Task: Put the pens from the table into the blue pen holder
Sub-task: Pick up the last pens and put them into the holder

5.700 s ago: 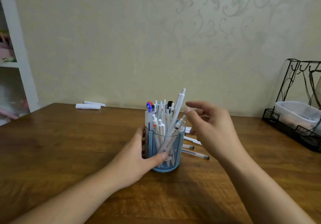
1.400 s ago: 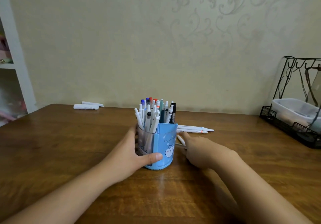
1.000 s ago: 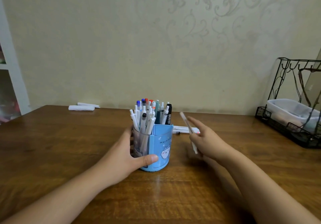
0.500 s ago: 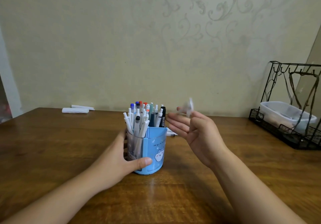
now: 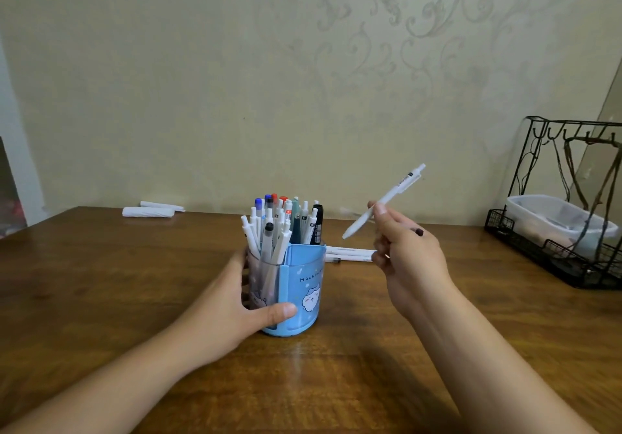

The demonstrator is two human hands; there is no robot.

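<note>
The blue pen holder (image 5: 304, 287) stands on the wooden table (image 5: 101, 282), packed with several upright pens (image 5: 282, 223). My left hand (image 5: 232, 309) wraps around the holder's left side, thumb across its front. My right hand (image 5: 409, 262) is raised to the right of the holder and pinches a white pen (image 5: 387, 199), which tilts with its tip down-left toward the holder and its clicker up-right. Two white pens (image 5: 350, 254) lie on the table behind the holder, partly hidden by my right hand.
A black wire rack (image 5: 568, 204) holding a clear plastic tub (image 5: 555, 221) stands at the right edge of the table. Two white rolled items (image 5: 149, 210) lie at the far left by the wall.
My right hand picked a white pen off the table behind the holder and lifted it; it now tilts tip-first toward the holder. My left hand stays on the holder.
</note>
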